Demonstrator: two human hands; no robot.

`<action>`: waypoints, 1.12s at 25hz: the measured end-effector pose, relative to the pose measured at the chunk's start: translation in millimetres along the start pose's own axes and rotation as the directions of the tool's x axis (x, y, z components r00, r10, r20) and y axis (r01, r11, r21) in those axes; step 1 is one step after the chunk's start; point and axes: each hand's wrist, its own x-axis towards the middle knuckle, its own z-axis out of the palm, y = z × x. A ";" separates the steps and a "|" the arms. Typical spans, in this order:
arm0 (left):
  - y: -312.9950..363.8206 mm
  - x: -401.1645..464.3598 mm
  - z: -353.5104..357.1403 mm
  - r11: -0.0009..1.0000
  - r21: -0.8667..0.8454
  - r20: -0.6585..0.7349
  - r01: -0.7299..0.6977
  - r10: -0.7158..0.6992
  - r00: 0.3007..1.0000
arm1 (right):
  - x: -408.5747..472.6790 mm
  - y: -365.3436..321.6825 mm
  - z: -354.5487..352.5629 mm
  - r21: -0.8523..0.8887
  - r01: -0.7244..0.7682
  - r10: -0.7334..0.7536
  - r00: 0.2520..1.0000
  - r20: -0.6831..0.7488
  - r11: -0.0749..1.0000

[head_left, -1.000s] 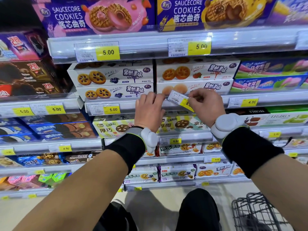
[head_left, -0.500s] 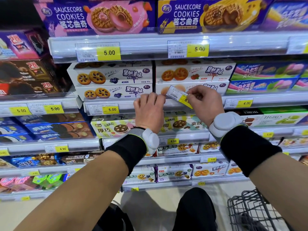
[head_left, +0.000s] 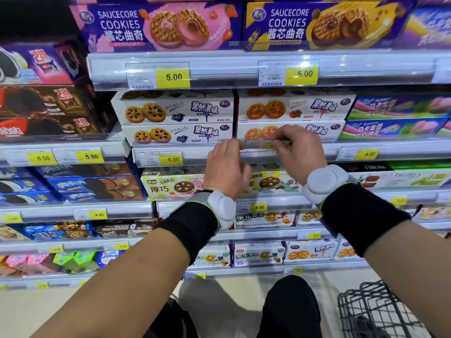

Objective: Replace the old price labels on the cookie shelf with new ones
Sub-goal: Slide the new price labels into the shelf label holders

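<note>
So, both hands up at price rail (head_left: 329,152) under white jam-cookie boxes (head_left: 292,129). Right hand (head_left: 299,152) grip pinched on price label (head_left: 262,144), label sitting at rail's top edge, yellow bit barely visible. Left hand (head_left: 227,164) fingertips curled on rail beside it, can't tell if grasping anything. Wire basket (head_left: 380,311) bottom right.
</note>
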 end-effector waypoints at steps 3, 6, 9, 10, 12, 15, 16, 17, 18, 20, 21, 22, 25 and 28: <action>2.1 0.1 -5.4 1.000 -0.018 0.009 0.025 -0.025 1.000 | -0.4 2.2 4.3 -0.047 0.006 -0.004 0.999 0.050 0.999; 2.3 -3.0 -4.8 0.999 0.048 0.020 -0.022 0.021 1.000 | -1.2 2.8 7.9 -0.063 -0.001 0.005 0.999 0.054 0.998; -0.6 -2.9 -2.0 0.995 0.095 0.034 -0.027 0.024 0.999 | -2.5 6.1 8.8 -0.105 0.002 0.005 0.997 0.071 0.995; -1.5 -2.6 -1.5 0.993 0.111 0.038 -0.033 0.029 0.999 | -3.7 7.7 8.6 -0.118 0.005 0.004 0.997 0.081 0.993; -2.5 -2.1 -0.6 0.990 0.132 0.047 -0.047 0.041 0.998 | -7.7 11.2 8.3 -0.166 0.019 -0.004 0.996 0.090 0.986; -1.5 0.1 -0.3 0.989 0.143 0.065 -0.041 0.032 0.997 | -12.8 12.6 5.1 -0.259 0.016 0.007 0.996 0.089 0.966; -1.4 1.0 -1.0 0.989 0.145 0.066 -0.038 0.028 0.997 | -12.6 11.4 2.9 -0.266 0.002 0.024 0.995 0.096 0.964; -1.4 1.4 -1.1 0.989 0.146 0.066 -0.037 0.028 0.997 | -12.2 10.9 0.3 -0.268 -0.009 0.039 0.993 0.108 0.963; -1.3 1.4 -1.4 0.989 0.145 0.067 -0.039 0.030 0.997 | -12.1 10.6 -2.0 -0.272 -0.013 0.048 0.991 0.123 0.962; -1.4 -0.1 -1.9 0.989 0.141 0.068 -0.050 0.041 0.997 | -13.7 11.5 -4.4 -0.297 0.010 0.036 0.988 0.150 0.955; -1.8 -0.8 -2.1 0.988 0.140 0.066 -0.058 0.049 0.997 | -15.2 12.2 -4.7 -0.307 0.023 0.027 0.987 0.156 0.951; -2.3 -1.4 -2.6 0.987 0.144 0.067 -0.066 0.057 0.996 | -17.3 12.4 -4.8 -0.312 0.026 0.025 0.987 0.159 0.950; -3.2 -2.4 -5.1 0.980 0.169 0.070 -0.101 0.090 0.993 | -22.8 10.8 -4.3 -0.309 0.030 0.019 0.988 0.156 0.950; -3.0 -5.3 -5.7 0.953 0.276 0.028 -0.121 0.118 0.993 | -27.3 6.4 -4.0 -0.311 0.027 0.015 0.991 0.132 0.950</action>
